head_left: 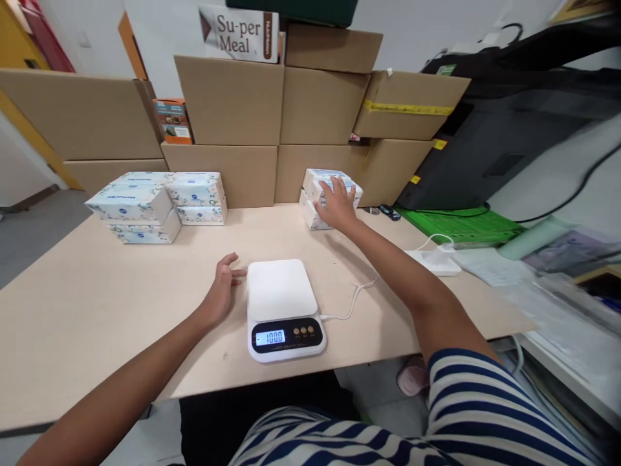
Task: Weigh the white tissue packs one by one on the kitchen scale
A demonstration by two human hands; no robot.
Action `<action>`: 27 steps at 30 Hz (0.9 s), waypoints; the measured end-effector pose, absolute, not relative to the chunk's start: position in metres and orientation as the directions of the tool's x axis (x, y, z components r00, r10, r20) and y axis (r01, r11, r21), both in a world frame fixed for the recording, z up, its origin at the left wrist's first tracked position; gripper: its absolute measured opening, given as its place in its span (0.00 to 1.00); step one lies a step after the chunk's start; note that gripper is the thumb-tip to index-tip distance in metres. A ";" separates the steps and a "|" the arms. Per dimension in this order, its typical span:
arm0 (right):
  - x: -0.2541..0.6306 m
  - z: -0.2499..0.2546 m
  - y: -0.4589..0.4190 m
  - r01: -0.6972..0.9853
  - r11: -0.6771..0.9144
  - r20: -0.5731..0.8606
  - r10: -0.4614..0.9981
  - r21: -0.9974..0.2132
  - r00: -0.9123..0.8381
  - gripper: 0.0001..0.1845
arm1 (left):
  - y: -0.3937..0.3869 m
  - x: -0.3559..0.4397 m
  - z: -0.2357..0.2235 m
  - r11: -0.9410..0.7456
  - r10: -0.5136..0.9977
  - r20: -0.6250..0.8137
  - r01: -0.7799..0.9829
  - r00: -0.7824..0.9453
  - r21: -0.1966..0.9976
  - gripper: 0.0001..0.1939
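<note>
A white digital scale (282, 292) sits on the beige table (97, 310) in front of me, its lit display reading 1000 and its platform bare. My left hand (222, 289) rests on the table just left of the scale, fingers loosely curled, holding nothing. My right hand (336, 204) reaches far forward, fingers spread over the top of a stack of two white-and-blue tissue packs (315, 188) at the back of the table.
Several more tissue packs (158, 204) are stacked at the back left. Cardboard boxes (272, 116) form a wall behind. A white cable (354, 298) runs from the scale to a white adapter (434, 259). A black machine (495, 142), a green mat (460, 226) and papers (533, 272) lie to the right.
</note>
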State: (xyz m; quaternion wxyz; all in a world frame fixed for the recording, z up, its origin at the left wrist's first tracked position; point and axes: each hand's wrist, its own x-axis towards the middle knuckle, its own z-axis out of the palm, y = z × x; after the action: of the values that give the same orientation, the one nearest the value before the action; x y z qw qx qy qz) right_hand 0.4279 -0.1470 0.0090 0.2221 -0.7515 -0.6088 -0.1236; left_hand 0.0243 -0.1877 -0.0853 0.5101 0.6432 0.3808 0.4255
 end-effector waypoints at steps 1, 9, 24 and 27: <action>0.415 0.006 -0.146 0.977 -0.104 0.483 0.856 -0.185 0.182 0.39 | -0.186 0.023 -0.084 -0.187 0.918 0.149 0.069 0.369 0.980 0.51; 0.279 0.015 -0.082 0.955 0.190 0.434 0.898 -0.226 -0.076 0.41 | -0.169 0.010 -0.061 -0.049 0.892 -0.008 0.115 0.451 0.992 0.36; 0.137 0.097 0.048 0.965 0.250 0.081 0.966 -0.075 -0.244 0.26 | -0.170 0.006 -0.080 0.094 0.855 -0.060 -0.040 0.514 0.995 0.44; 0.131 0.096 0.052 0.985 0.169 0.023 0.985 -0.042 -0.169 0.26 | -0.171 0.005 -0.083 0.099 0.848 -0.065 -0.037 0.526 0.994 0.41</action>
State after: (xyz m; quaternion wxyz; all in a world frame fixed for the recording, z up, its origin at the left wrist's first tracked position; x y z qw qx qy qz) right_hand 0.1308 0.0520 0.0963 0.0224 -0.6443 -0.7644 0.0084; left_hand 0.0050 -0.1711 -0.0826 0.6537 0.5796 0.3497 0.3383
